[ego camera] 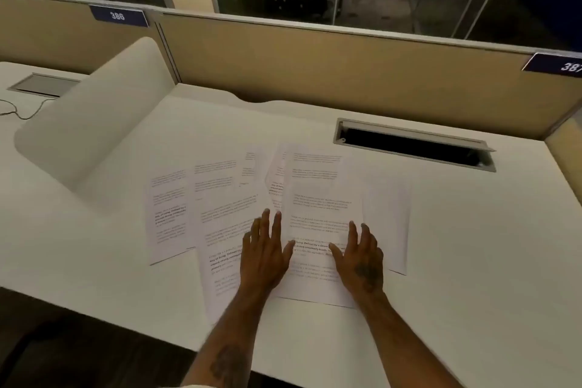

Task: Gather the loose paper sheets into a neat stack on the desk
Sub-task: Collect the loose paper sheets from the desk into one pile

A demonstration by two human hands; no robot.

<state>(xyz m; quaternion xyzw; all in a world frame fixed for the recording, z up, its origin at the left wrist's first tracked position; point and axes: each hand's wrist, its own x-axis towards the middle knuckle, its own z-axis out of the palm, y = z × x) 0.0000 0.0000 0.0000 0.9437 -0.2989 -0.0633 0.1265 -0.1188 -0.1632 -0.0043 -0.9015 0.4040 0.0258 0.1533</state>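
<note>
From the head camera, the printed paper sheets (239, 214) lie fanned out over the middle of the white surface (472, 246), overlapping one another at slightly different angles, not yet squared into one pile. Both hands are spread wide and flat, fingers splayed, gripping nothing. The left hand (264, 253) rests on the sheet that runs down toward the near edge, and the right hand (362, 261) lies on the right part of the top sheet (318, 217), which sits between the two hands with both thumbs reaching onto it. That top sheet has its long axis running away from the person, tilted only a little. The spread is lopsided: most of the loose pages trail off to the left and farther away, the outermost being the far-left sheet (167, 214), well apart from the left hand, while to the right only one pale sheet (387, 217) pokes out just beside the right hand. So the left hand is the nearer one for the bigger sweep, and the coming move probably means drawing the left pages rightward under the centre sheet while the right hand pins it. A dark cable slot (412, 145) lies beyond the papers, clear of them.
</note>
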